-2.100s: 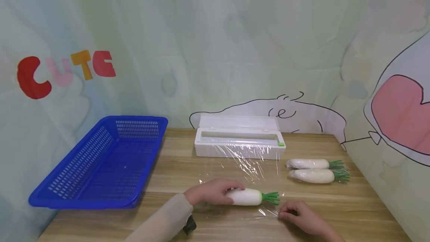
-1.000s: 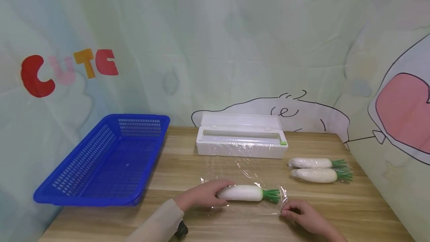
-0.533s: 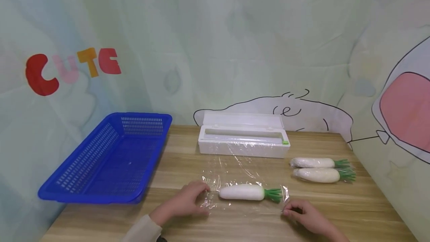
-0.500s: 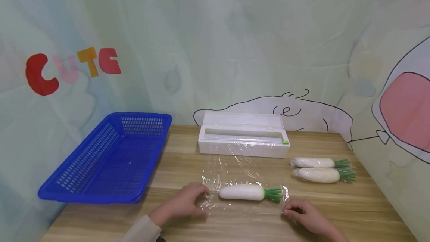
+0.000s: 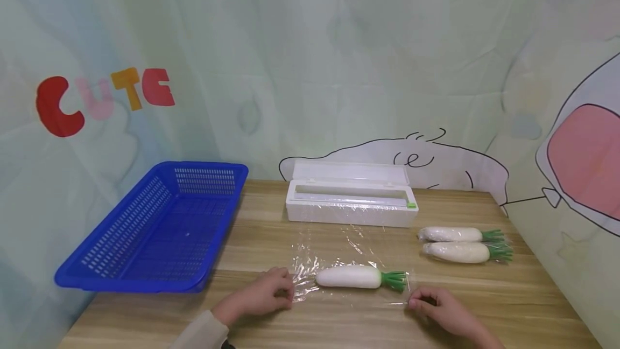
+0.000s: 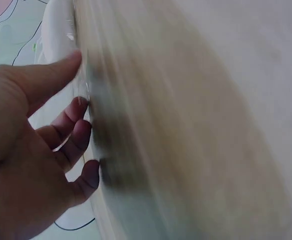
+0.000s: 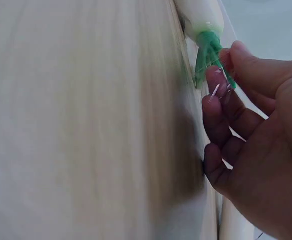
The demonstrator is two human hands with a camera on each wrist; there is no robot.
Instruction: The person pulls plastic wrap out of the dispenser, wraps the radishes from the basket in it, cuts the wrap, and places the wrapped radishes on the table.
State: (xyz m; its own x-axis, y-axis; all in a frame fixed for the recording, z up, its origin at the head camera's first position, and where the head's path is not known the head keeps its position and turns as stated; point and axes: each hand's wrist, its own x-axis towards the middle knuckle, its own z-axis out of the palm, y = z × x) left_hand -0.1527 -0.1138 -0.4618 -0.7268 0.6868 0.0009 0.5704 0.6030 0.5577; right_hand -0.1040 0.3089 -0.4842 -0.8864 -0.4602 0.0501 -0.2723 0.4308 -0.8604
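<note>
A white radish [image 5: 349,277] with green stalks lies crosswise on a sheet of clear plastic wrap [image 5: 358,299], which runs back to a white wrap dispenser [image 5: 349,215]. At the sheet's left edge is my left hand [image 5: 261,292], low over the table. Its thumb [image 6: 60,70] stands apart from the loosely bent fingers in the left wrist view. On the other side my right hand [image 5: 443,308] pinches the sheet's front right corner between thumb and forefinger. In the right wrist view, the film glints over the fingers, near the green stalks [image 7: 208,55].
Two wrapped radishes [image 5: 457,252] lie side by side at the right. A blue plastic basket [image 5: 123,286] takes up the table's left side. The dispenser's lid [image 5: 351,173] stands raised in front of the printed curtain [image 5: 310,69].
My left hand has let go of the radish's tip and moved left to the wrap's edge, its fingers drawing in. The right hand stays at the wrap's corner.
</note>
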